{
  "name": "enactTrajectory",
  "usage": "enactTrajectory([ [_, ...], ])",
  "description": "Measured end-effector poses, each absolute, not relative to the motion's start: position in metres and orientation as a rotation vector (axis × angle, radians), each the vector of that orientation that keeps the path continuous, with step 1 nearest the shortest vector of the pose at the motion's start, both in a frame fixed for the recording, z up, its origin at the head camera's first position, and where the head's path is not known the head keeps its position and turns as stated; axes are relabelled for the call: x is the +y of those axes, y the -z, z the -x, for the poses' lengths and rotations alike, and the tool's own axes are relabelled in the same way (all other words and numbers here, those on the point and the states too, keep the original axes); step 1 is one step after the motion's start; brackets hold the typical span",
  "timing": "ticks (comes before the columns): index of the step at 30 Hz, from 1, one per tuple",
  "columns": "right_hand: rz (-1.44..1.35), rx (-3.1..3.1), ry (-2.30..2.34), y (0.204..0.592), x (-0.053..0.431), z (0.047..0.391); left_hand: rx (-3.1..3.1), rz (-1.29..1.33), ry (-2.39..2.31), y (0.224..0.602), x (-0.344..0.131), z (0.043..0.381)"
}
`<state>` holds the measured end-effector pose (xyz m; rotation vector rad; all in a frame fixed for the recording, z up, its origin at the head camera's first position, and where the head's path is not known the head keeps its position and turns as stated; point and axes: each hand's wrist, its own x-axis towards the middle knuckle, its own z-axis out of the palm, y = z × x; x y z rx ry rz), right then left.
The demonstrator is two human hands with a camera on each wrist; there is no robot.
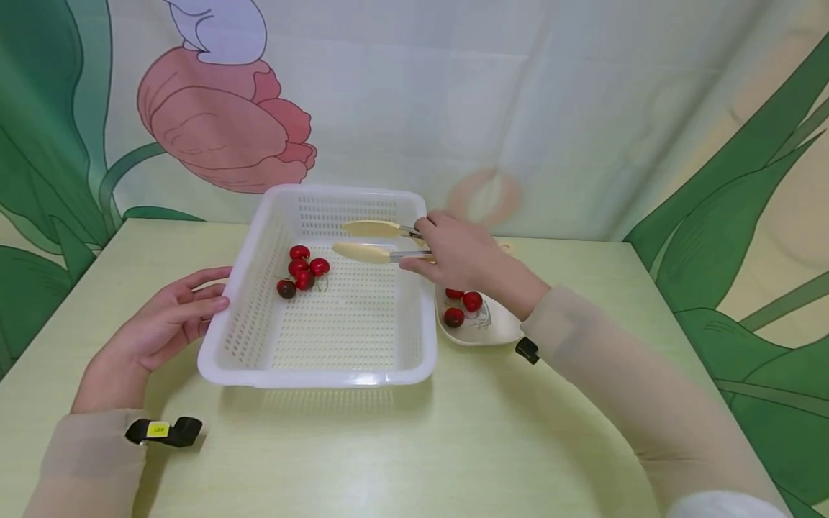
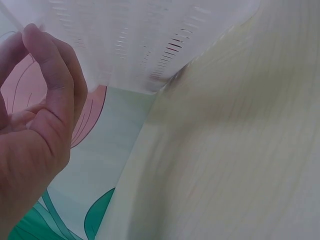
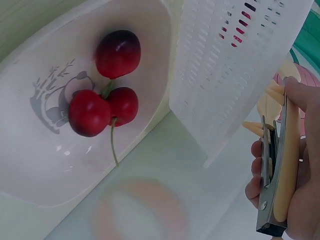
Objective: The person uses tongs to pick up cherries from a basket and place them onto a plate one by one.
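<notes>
My right hand (image 1: pixel 456 252) grips a pair of tongs (image 3: pixel 287 160) with cream tips and metal arms. Over the white plastic basket (image 1: pixel 317 378), the tongs' tips stand apart with nothing between them. Several dark red cherries (image 1: pixel 300 266) lie bunched at the left inside the basket. At its left rim rests my left hand (image 1: pixel 171 316), fingers loosely bent, the thumb touching the rim. A white dish (image 3: pixel 30 165) with a grey printed picture sits right of the basket, partly under my right forearm. Three cherries (image 3: pixel 90 113) show in it, with a green stem.
All this stands on a pale wood-grain table (image 1: pixel 414 446). Behind it hangs a cloth (image 1: pixel 414 108) printed with a pink flower and green leaves. Each wrist wears a black strap (image 1: pixel 165 432).
</notes>
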<state>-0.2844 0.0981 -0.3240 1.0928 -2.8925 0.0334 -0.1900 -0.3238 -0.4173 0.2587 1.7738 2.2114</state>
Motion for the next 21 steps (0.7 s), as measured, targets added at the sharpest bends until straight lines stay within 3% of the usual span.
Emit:
enactTrajectory([
  [21,-1.110,-2.911,0.283,0.343,0.043,0.295,1.747,-0.290,-2.218,0.418,-0.326,0.191],
])
